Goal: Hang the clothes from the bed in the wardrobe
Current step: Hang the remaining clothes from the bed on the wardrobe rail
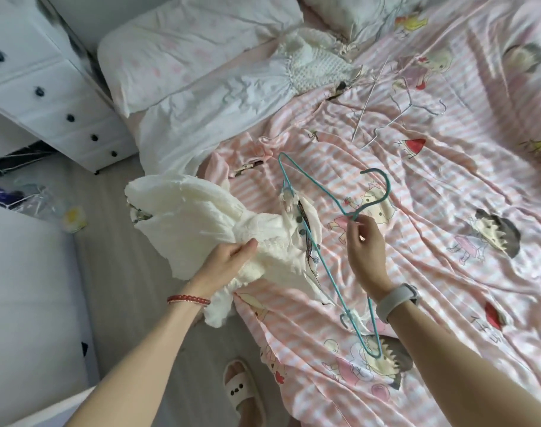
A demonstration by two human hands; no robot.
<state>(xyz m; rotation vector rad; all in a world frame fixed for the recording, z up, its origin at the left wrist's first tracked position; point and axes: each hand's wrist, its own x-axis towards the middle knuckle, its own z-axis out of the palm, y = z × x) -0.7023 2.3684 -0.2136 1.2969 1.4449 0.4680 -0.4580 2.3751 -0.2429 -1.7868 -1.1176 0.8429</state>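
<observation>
— What do we have in our hands?

— Our left hand grips the cream garment, fingers curled into its bunched fabric at the near-left edge of the bed. Our right hand pinches the teal hanger at the neck, just below its hook, fingertips pressed together on the wire.

— And how do we see the two meeting?

— The hanger tilts across the garment's collar; one arm of it runs along the patterned trim, the other end reaches near us over the pink striped sheet. We cannot tell whether the wire is inside the neckline or lying on top.

— What else do we see on the bed?

— Far from us, a white dress with a knitted top lies spread beside the pillow. To its right, bare wire hangers rest in a loose tangle on the sheet.

— And off the bed?

— A white drawer chest stands far left, and our slippered foot is on the floor near us.
</observation>
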